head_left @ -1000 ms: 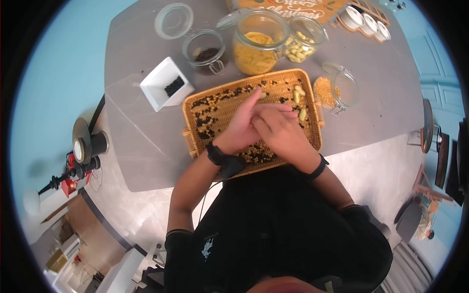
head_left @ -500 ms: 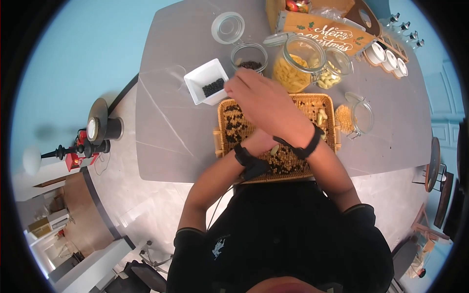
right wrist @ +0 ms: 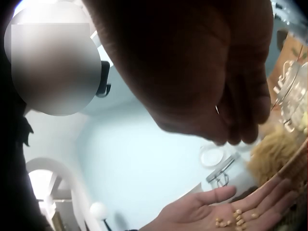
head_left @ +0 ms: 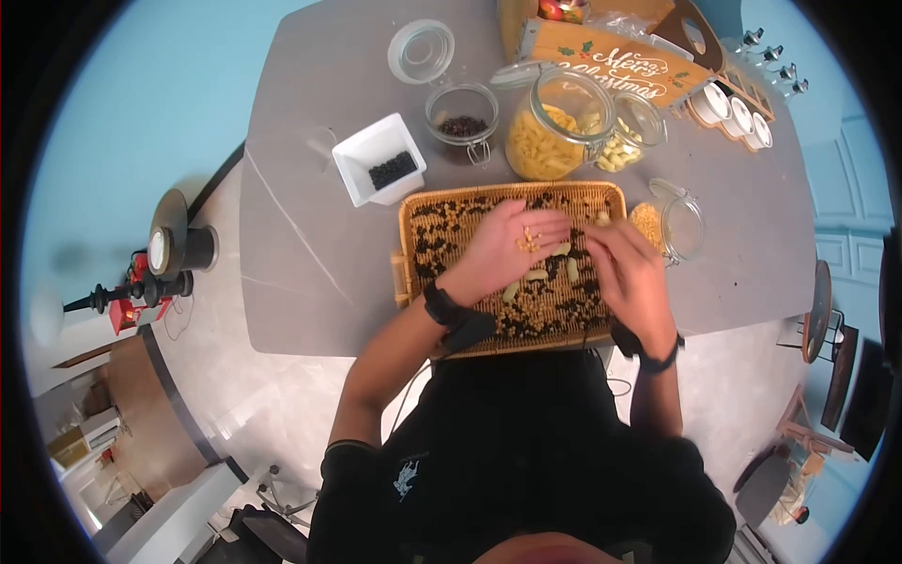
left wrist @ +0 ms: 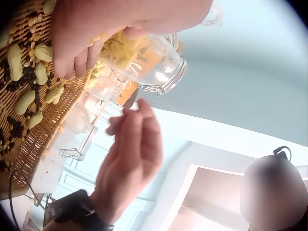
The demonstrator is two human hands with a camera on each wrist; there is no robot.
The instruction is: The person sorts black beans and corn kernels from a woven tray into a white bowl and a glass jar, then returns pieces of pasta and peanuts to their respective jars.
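My left hand is palm up over the wicker basket, fingers extended. Several yellow corn kernels lie loose on that palm. To its right, over the basket's right side, is my right hand. Its fingers are loosely bent, with the thumb near the fingertips, and nothing shows between them. Mixed black beans and corn kernels are spread across the basket floor. Several unshelled peanuts lie among them, partly below the left hand.
Beyond the basket stand a white dish of black beans, a jar of dark contents, a large pasta jar and a peanut jar. A corn jar lies at right. A wooden crate stands behind.
The right hand first lay over the left, then crossed toward the white dish, and is now back at the right. The left palm has come into view with kernels on it.
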